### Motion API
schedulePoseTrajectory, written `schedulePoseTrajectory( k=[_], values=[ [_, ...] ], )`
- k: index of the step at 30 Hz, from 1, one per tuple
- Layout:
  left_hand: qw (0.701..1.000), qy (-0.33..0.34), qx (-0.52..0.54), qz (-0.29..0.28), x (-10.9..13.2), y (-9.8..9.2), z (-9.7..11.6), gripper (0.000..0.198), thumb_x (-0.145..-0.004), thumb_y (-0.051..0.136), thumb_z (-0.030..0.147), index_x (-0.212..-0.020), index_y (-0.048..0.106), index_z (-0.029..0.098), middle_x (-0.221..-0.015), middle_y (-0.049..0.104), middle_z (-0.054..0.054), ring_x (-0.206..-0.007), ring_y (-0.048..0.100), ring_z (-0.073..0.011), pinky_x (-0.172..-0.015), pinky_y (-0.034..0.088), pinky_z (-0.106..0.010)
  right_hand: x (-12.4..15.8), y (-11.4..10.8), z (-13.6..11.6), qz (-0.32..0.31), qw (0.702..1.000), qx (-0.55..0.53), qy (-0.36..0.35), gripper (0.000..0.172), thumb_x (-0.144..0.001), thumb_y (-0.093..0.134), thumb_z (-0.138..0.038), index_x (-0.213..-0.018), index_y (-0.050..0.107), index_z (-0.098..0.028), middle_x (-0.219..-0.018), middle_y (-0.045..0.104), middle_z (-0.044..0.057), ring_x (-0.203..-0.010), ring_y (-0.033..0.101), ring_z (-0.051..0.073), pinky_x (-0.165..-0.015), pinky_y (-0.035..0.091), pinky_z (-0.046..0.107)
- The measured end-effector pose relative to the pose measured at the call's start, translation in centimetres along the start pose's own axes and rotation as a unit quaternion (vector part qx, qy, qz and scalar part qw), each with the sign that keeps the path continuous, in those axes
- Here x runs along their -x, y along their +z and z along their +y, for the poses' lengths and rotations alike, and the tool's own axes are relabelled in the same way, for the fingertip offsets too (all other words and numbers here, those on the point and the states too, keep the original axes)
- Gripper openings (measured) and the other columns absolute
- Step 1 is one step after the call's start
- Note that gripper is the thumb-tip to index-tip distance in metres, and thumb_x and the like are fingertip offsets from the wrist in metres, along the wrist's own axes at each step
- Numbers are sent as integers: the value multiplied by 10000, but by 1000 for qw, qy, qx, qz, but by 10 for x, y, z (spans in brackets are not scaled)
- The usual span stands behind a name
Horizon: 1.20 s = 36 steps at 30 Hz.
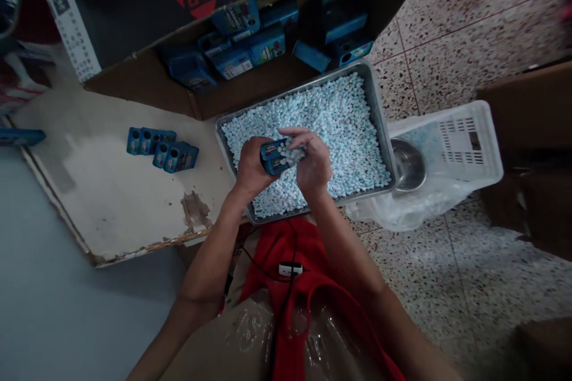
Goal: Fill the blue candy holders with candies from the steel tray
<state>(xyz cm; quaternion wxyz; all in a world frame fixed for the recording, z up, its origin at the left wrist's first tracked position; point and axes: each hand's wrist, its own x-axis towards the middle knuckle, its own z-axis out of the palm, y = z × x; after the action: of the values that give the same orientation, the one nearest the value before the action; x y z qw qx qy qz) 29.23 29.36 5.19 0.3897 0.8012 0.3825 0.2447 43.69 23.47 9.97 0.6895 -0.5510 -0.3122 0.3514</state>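
My left hand (251, 165) is closed around a small blue printed box (271, 158); it may be two boxes side by side. My right hand (315, 162) is cupped around a small heap of pale blue and white candies (291, 153) against the box's right end. Both hands are above a grey tray (388, 158) filled with the same small candies (330, 113). To the left on the table, several similar blue boxes (163, 147) stand in a cluster.
Behind the tray, a black cardboard carton (120, 18) lies with its opening facing me and several blue boxes (270, 44) inside. At the right are a steel bowl (407, 165) and a white plastic basket (489, 149). A worn white table (116, 202) extends left; speckled floor tiles (420, 274) show at right.
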Motion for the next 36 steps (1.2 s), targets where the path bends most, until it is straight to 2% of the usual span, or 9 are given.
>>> schedulePoseTrajectory(
  k=[5, 10, 14, 18, 23, 25, 28, 32, 36],
  values=[
    [996, 14, 91, -16, 2, -1, 0, 696, -717, 949, 413, -1296, 580, 300, -1251, 696, -58, -1143, 709, -295, -992, 594, -470, 7, -16, -17, -67, 997, 17, -17, 404, -1010, 511, -615, -969, 774, -311, -1290, 785, 5, -1311, 682, 270, -1203, 475, 528],
    [978, 5, 207, -16, 0, 2, -11, 829, -685, 985, 547, -1343, 569, 261, -1329, 680, -100, -1162, 730, -292, -989, 608, -442, 19, -62, -5, 71, 993, 26, 89, 476, -998, 456, -644, -1102, 769, -300, -1436, 725, 24, -1460, 597, 268, -1278, 385, 541],
    [963, 28, 268, -29, -5, 22, -15, 857, -680, 989, 556, -1375, 567, 284, -1389, 672, -118, -1243, 711, -321, -1039, 603, -482, 25, -92, 24, 121, 968, 81, 204, 426, -924, 597, -608, -1090, 759, -250, -1316, 767, 74, -1305, 673, 275, -1180, 477, 524],
    [949, 59, 307, -44, -13, 50, -12, 873, -698, 972, 586, -1407, 544, 310, -1449, 659, -115, -1369, 658, -340, -1157, 541, -546, 24, -103, 41, 121, 966, 134, 185, 371, -886, 682, -571, -1030, 759, -238, -1184, 778, 65, -1208, 686, 245, -1136, 509, 454],
    [941, 39, 335, -20, -25, 68, 1, 896, -677, 958, 651, -1374, 532, 284, -1421, 651, -115, -1307, 692, -334, -1095, 585, -524, 21, -106, 49, 165, 957, 170, 169, 372, -897, 661, -573, -958, 709, -209, -999, 729, 35, -993, 682, 200, -995, 548, 383],
    [947, 48, 318, -27, -21, 57, 6, 862, -681, 965, 623, -1352, 553, 272, -1375, 671, -109, -1279, 704, -333, -1096, 590, -534, 21, -106, 50, 147, 955, 205, 155, 400, -896, 667, -586, -971, 721, -197, -974, 722, 33, -963, 671, 196, -994, 543, 382],
    [964, 12, 264, 26, 8, 18, 3, 842, -716, 955, 589, -1379, 550, 263, -1408, 663, -122, -1297, 694, -328, -1086, 601, -502, 16, -107, 50, 151, 947, 252, 129, 430, -885, 687, -589, -999, 735, -178, -1000, 731, 55, -991, 665, 213, -1020, 537, 413],
    [978, -96, 105, 155, 75, -50, -25, 785, -704, 976, 473, -1349, 577, 270, -1351, 704, -92, -1205, 728, -295, -1042, 618, -464, -7, -107, 51, 126, 940, 301, 102, 391, -856, 715, -570, -934, 729, -187, -944, 734, 61, -951, 672, 224, -961, 560, 425],
    [952, -193, 21, 236, 135, -95, -60, 777, -651, 985, 410, -1297, 585, 245, -1268, 725, -77, -1081, 752, -260, -972, 641, -427, -30, -95, 59, 63, 936, 336, 86, 377, -808, 734, -565, -915, 725, -203, -952, 737, 68, -951, 685, 245, -901, 580, 434]
  ],
)
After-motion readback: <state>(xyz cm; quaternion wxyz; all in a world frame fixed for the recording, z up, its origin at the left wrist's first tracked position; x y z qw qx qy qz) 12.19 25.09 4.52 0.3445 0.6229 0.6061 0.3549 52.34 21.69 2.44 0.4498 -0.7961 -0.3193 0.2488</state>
